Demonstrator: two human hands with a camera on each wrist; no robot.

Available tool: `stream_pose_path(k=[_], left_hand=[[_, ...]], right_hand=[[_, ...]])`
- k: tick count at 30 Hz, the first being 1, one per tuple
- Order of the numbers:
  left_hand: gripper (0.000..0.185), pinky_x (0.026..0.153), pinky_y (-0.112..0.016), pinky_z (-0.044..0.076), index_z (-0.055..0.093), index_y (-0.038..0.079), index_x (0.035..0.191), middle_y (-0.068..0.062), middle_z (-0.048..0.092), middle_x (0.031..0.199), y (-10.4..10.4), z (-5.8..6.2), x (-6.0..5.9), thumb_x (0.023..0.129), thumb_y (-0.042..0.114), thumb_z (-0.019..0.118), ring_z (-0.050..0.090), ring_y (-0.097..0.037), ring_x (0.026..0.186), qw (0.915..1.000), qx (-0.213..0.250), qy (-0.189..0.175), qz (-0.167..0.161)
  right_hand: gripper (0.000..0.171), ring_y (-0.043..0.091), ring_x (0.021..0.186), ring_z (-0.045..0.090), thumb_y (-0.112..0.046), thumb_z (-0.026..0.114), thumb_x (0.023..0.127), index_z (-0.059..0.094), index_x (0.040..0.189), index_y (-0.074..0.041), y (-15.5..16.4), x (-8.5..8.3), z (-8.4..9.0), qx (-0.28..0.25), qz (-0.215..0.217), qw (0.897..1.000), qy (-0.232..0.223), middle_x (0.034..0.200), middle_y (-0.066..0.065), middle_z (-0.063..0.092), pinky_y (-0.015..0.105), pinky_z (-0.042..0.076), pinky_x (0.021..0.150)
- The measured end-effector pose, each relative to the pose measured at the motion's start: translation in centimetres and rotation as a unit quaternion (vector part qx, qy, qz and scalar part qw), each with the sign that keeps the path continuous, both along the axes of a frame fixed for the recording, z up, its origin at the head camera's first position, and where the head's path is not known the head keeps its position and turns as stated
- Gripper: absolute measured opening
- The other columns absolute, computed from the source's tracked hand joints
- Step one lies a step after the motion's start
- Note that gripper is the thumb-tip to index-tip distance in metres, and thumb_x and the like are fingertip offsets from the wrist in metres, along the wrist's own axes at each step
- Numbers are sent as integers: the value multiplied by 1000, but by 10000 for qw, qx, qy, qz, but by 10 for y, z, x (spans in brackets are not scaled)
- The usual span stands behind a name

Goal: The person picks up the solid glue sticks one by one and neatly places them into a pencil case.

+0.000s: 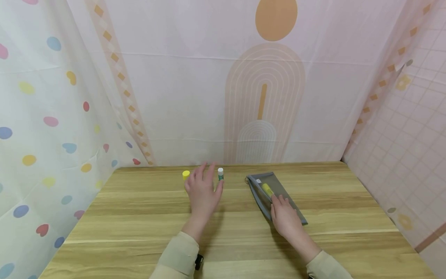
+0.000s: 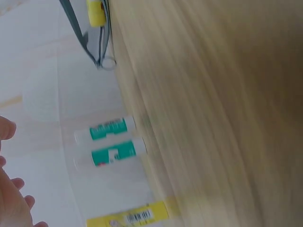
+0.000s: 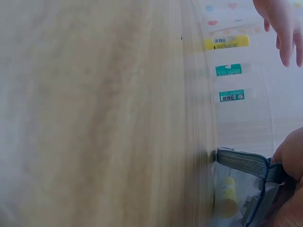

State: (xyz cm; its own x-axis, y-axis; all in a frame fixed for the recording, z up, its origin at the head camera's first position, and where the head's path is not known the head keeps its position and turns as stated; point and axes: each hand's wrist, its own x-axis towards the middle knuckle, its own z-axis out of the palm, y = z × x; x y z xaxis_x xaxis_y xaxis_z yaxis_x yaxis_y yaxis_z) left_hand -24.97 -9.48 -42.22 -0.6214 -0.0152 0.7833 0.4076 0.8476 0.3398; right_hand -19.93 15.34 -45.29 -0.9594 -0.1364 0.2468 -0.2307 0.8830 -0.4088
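Yellow comes first: a yellow glue stick (image 1: 186,174) stands near the far edge of the wooden table (image 1: 139,217), left of the middle. Just beside it hovers the left hand (image 1: 203,193), fingers spread wide and holding nothing. Two green and white glue sticks (image 2: 105,129) stand by its fingertips; the head view shows one (image 1: 220,173) plainly. Further right lies a grey mesh pouch (image 1: 278,190) with another yellow stick (image 1: 267,189) inside. The right hand (image 1: 286,217) presses on the pouch's near end, and its fingers pinch the open edge. To do this well, I think the left hand should close gently around one stick so the others don't tip, while the right hand keeps the pouch mouth open.
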Motion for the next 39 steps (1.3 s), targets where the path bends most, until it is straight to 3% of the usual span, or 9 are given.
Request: stream_pose_path(k=[6,20,39], left_hand=[[56,98,-70,28,58,9,131,-21,53,134,-19,0,-5,80,15,81,44,-45,121,9998,82,-87,157],[61,102,-67,26,54,7,135,-20,53,137,-49,2,-7,80,15,81,43,-45,124,9953,503,-674,483],[63,102,-68,30,50,0,138,-25,55,133,-73,-5,-12,84,20,78,42,-47,126,9851,994,-1224,692]], right_hand=[[36,60,119,46,-8,47,101,53,132,11,0,0,0,5,9,10000,-38,132,41,48,75,42,88],[37,61,121,44,-8,46,102,53,132,11,1,1,0,-36,3,9999,-117,133,41,47,76,40,88],[36,60,121,45,-8,48,102,54,132,10,0,0,0,-58,-22,9999,-87,133,40,47,76,40,88]])
